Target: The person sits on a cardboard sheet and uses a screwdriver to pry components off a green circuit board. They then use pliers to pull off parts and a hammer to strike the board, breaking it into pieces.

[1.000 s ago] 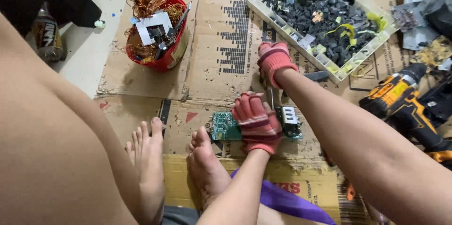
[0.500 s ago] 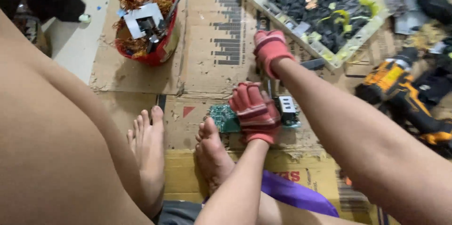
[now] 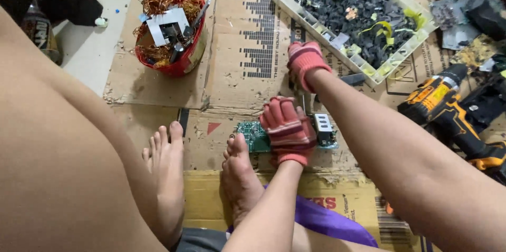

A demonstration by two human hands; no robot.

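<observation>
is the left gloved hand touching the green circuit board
Touching. The head view shows the left hand in its red striped glove pressed flat on the green circuit board, covering its middle with no gap.

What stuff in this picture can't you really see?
Head view only:
- Middle of the green circuit board: covered by the left hand.
- Tool under the right hand: the glove hides most of it.
- Orange drill: its rear is cut off by the right edge.
- Small black pieces in the tray: too small to tell apart.
</observation>
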